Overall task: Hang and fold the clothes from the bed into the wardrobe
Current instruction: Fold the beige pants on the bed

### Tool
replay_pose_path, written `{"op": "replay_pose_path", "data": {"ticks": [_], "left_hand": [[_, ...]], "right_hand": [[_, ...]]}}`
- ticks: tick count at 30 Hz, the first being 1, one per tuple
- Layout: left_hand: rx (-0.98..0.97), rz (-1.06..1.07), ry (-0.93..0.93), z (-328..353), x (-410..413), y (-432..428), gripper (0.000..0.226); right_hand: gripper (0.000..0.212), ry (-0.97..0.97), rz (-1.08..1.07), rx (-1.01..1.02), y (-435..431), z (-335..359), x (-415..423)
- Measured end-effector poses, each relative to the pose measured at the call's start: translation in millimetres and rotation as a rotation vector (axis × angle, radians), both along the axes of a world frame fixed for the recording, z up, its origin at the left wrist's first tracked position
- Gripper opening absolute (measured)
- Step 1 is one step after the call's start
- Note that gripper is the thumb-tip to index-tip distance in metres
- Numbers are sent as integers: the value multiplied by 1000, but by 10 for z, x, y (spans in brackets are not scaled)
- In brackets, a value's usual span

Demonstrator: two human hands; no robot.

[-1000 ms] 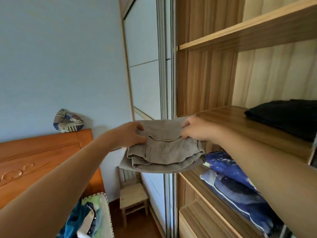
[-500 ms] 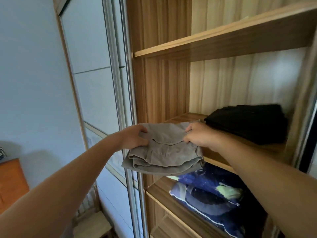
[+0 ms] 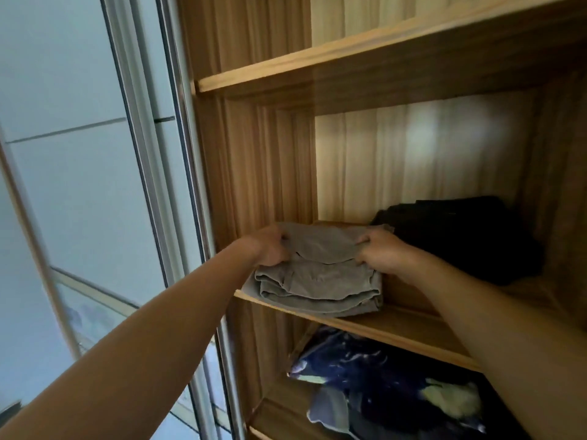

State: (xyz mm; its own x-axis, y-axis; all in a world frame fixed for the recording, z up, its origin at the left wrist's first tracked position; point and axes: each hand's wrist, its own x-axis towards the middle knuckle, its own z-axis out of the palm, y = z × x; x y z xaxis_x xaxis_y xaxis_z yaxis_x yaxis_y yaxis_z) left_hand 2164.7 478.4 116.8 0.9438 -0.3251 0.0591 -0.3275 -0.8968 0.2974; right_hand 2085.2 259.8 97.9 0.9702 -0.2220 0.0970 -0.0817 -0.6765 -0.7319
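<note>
My left hand (image 3: 270, 247) grips the left edge of a folded grey-brown cloth garment (image 3: 317, 277), fingers curled over its top layer and thumb tucked out of sight beneath; my right hand (image 3: 382, 252) pinches the right edge of the same upper fold, knuckles raised and fingertips bunching the cloth; both forearms reach in from the lower corners. The garment lies at the front left of the middle shelf board (image 3: 413, 331) inside the wooden wardrobe (image 3: 254, 154), close to the left inner wall; its stacked layers face me, and its lower left corner hangs slightly past the shelf's front lip; whether the full weight is already on the board I cannot tell. Just beside it to the right, further back on the same shelf, sits a folded black garment (image 3: 460, 236), which my right hand partly overlaps; whether the two garments touch I cannot tell. In the compartment below lies dark blue patterned bedding (image 3: 381, 385) with pale patches; above runs the upper shelf board (image 3: 349, 65); to the left stands a pale sliding door (image 3: 95, 185) with a metal frame.
</note>
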Motion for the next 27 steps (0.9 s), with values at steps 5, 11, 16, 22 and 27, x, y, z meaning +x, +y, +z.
{"op": "replay_pose_path", "data": {"ticks": [5,11,16,22,27], "left_hand": [[131,10,-73,13,669,-236,53],[187,-11,-82,-16,1271,-561,62],[98,8,-120,-66,1654,-838,57],[9,1,-121,-299,2050,-1037,45],[189,-164,-108,-427,2275,-1238,47]], "right_hand": [[17,-16,-75,-1,-17,-42,627],[37,-7,-131,-40,-179,-102,1146],[34,-73,-117,-81,-393,-52,1506],[44,91,-176,-535,-572,-162,1764],[46,-13,-275,-924,-507,-123,1966]]}}
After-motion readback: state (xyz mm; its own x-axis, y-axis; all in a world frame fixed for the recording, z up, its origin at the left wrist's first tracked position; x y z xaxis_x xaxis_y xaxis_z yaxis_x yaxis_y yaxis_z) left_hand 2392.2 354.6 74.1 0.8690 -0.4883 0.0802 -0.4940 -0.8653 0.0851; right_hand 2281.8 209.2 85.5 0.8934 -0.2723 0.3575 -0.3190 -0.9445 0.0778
